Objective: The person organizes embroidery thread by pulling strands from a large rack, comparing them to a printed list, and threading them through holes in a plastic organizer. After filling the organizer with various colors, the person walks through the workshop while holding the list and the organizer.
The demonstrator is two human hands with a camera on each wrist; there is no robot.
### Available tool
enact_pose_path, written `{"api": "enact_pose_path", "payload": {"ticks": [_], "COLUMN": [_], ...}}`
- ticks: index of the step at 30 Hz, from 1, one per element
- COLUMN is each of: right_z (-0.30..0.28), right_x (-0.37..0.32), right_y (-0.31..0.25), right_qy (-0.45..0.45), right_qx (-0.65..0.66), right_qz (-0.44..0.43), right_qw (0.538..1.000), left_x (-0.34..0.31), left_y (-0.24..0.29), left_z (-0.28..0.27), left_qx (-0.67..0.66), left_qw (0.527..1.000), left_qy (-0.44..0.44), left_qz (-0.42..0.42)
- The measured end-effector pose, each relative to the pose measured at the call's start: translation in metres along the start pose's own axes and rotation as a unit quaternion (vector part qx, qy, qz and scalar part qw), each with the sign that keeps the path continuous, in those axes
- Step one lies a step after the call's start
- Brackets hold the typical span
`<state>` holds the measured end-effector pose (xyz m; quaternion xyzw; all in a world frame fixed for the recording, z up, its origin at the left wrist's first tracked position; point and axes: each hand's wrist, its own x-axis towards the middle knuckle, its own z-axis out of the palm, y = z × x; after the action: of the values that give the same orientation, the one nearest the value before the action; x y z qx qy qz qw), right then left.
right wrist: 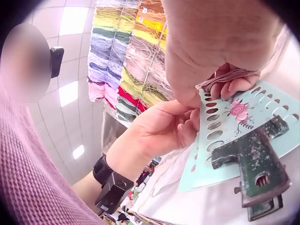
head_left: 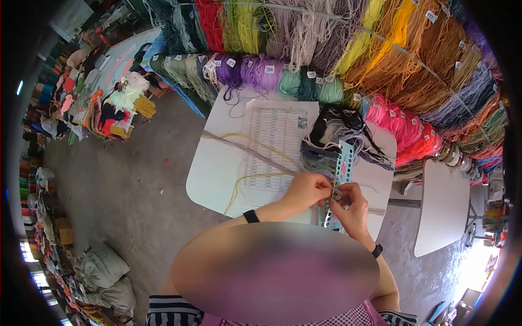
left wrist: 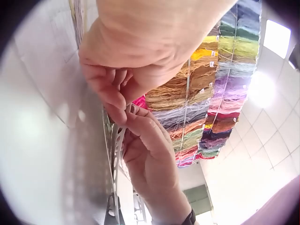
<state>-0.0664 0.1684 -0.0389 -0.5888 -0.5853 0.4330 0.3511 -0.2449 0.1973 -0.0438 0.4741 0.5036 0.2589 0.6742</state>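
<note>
Clock taken from between the hands, twelve being directly away from the person.

Light-blue punched card (right wrist: 206, 166) at the hands, over the table (head_left: 215, 187), its length running roughly twelve to six. Left hand (head_left: 307, 191): fingers bent, tips closed together at the card's edge, apparently on a thin pale thread (left wrist: 133, 109); the exact contact is partly hidden. Right hand (head_left: 354, 211): nearly closed, fingers curled round mauve-grey strands (right wrist: 232, 75), thumb at the holed edge.

Risks, as judged: strands could slip if either pinch loosens, both being at the very fingertips. Mauve-grey and yellow strands (head_left: 236, 187) run close together toward nine and ten; a pull on one could drag or tangle the other. A hard tug might bend or tear the card at a hole, its margin being narrow. Similar holes sit close, so a wrong one could be taken, with fingers covering the row. The dark clip (right wrist: 258, 161) might snag a loose end.

Count: hands, two; dark wristbands, two; card, one; clip on it, one; printed sheet (head_left: 272, 146) at ten, one; mixed black-and-grey thread heap (head_left: 340, 127) at twelve, one. Holes line both long edges, some covered, total not countable. Hanging skeins (head_left: 304, 32) beyond: dozens, overlapping, no reliable figure.
</note>
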Motion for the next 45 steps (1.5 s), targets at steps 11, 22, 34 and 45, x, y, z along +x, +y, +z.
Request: {"api": "enact_pose_path", "payload": {"ticks": [11,22,34,45], "right_z": [0.000,-0.005,0.014,0.033], "right_x": [0.011,0.014,0.011,0.013], "right_y": [0.009,0.014,0.002,0.000], "right_qy": [-0.019,-0.012,0.015,0.111], "right_qx": [0.004,0.017,-0.227,-0.253], "right_qz": [0.037,0.019,0.050,0.092], "right_qw": [0.999,1.000,0.973,0.957], "left_x": [-0.008,0.011,-0.107,-0.068], "left_y": [0.001,-0.014,0.047,0.044], "left_z": [-0.026,-0.031,-0.193,-0.311], "left_qx": [-0.383,-0.010,-0.337,0.211], "left_qw": [0.903,0.990,0.936,0.906], "left_qy": [-0.194,-0.123,0.101,0.278], "left_qz": [-0.024,0.066,-0.011,0.238]}}
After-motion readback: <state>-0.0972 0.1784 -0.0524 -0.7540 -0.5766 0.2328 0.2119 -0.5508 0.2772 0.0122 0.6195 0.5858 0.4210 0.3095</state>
